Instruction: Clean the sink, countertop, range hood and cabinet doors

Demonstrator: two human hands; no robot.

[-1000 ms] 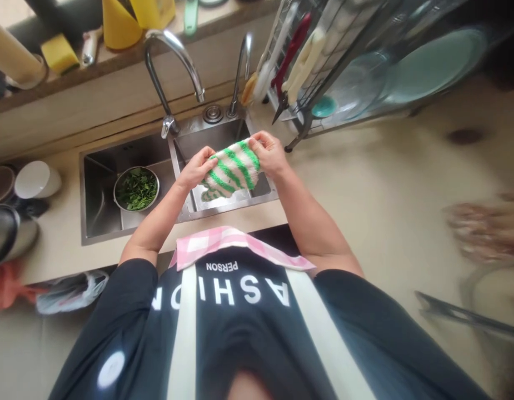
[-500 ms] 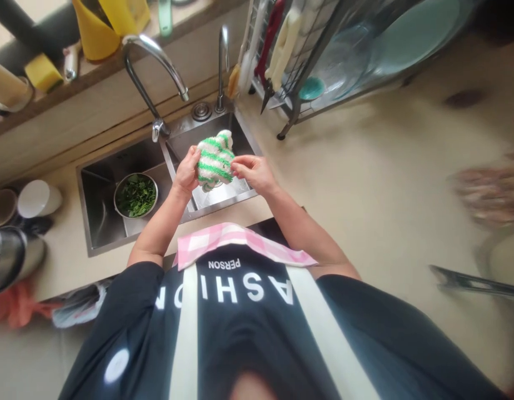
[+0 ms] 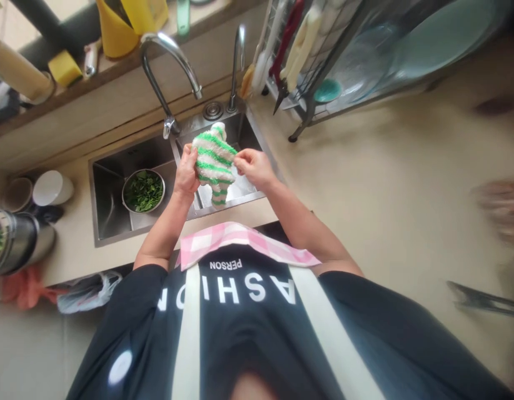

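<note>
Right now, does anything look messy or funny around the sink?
Nothing looks spilled or broken. Both hands, left hand and right hand, hold a green-striped cloth bunched up over the right sink basin. A bowl of greens sits upright in the left basin. The far right edge is too blurred to judge.

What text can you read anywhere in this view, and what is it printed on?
"PERSON": small white letters, seen upside down, on the dark shirt just below the pink checked cloth.
"ASHION": large white letters, also upside down, on the same shirt; an apron strap crosses the word, so further letters may be hidden.
Nothing readable on the yellow containers on the ledge or the striped cloth in both hands.
</note>
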